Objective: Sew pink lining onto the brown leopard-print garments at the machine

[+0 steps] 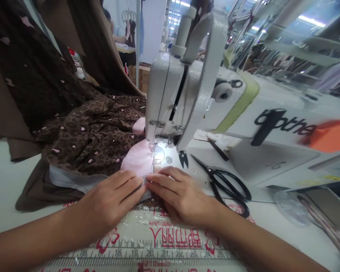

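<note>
Brown leopard-print fabric [85,132] with small pink shapes lies left of the sewing machine [181,98]. A pale pink fabric piece [136,158] on it runs up to the needle area. My left hand [113,196] presses on the near edge of the fabric, its fingers pinched around the greyish border. My right hand [181,192] meets it fingertip to fingertip, closed on that same edge just in front of the presser foot. A grey lining strip [73,179] shows along the fabric's near side. The fingertips partly hide the edge being held.
Black-handled scissors [223,179] lie right of my right hand. Small black snips [183,159] and a dark slim tool [218,149] rest by the machine. A printed ruler strip [147,253] covers the table front. Brown cloth [102,45] hangs at left; another person is partly visible behind.
</note>
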`<state>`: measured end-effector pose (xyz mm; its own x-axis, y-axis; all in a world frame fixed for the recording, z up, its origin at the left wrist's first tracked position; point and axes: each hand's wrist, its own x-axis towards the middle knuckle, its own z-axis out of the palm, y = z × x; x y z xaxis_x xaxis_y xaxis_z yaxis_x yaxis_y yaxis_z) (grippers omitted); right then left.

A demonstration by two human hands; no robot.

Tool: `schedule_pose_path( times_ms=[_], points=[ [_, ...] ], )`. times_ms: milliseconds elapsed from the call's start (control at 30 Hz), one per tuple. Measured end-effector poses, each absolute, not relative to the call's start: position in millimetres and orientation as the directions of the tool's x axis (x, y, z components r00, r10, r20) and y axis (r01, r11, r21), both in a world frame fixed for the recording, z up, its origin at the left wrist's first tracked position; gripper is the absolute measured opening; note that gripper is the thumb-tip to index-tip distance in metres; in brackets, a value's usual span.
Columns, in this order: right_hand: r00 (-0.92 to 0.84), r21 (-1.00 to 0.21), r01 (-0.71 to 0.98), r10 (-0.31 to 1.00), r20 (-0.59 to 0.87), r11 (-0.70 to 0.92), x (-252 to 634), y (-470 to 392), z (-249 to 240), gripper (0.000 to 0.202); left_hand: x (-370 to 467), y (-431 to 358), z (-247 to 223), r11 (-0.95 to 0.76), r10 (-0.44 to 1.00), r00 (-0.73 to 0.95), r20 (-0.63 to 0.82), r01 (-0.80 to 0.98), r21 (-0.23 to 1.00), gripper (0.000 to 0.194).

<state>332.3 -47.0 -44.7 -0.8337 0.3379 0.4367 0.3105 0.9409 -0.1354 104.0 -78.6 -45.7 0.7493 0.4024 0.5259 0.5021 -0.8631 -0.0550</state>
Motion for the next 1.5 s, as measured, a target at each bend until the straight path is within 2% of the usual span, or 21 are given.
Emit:
schedule_pose_path(
  times_ms=[167,267,533,733,900,1033,1400,1500],
  points=[
    [-0.849,-0.151,0.328,0.361,0.386,0.932,331.2,-45.9,-39.7,0.034,105.7,-78.6,-46.3,-0.858,0.407,0.716,0.567,0.513,-0.032,0.027],
    [-0.858,-0.145,0.318,0.350,0.375,0.937,331.9,-45.6,-34.8,0.033,107.7,-75.6,-46.0,-0.884,0.353,0.723,0.594,0.465,-0.041,0.026],
    [-0.860,-0.101,0.360,0.372,0.349,0.927,326.8,-33.3,-31.6,0.031,101.6,-49.8,-46.0,-0.928,0.304,0.759,0.576,0.373,-0.002,0.023],
    [-0.857,-0.007,0.429,0.409,0.313,0.904,325.2,-18.1,-33.6,0.039,98.4,-22.4,-46.6,-0.926,0.343,0.783,0.519,0.373,0.050,0.023],
    [-0.812,0.004,0.491,0.456,0.364,0.871,322.2,-22.6,-41.2,0.037,97.9,-18.4,-50.2,-0.909,0.398,0.759,0.515,0.400,0.112,0.025],
    [-0.777,-0.010,0.536,0.498,0.386,0.844,319.5,-27.6,-44.5,0.036,97.8,-22.2,-49.1,-0.892,0.430,0.763,0.483,0.442,0.095,0.028],
    [-0.756,0.016,0.548,0.487,0.436,0.836,321.1,-18.5,-47.2,0.032,96.7,-4.0,-47.1,-0.907,0.406,0.799,0.443,0.412,0.087,0.026],
    [-0.768,0.034,0.553,0.494,0.409,0.832,321.4,-20.0,-48.2,0.032,93.9,-5.6,-48.6,-0.911,0.388,0.797,0.463,0.408,0.061,0.026]
  ],
)
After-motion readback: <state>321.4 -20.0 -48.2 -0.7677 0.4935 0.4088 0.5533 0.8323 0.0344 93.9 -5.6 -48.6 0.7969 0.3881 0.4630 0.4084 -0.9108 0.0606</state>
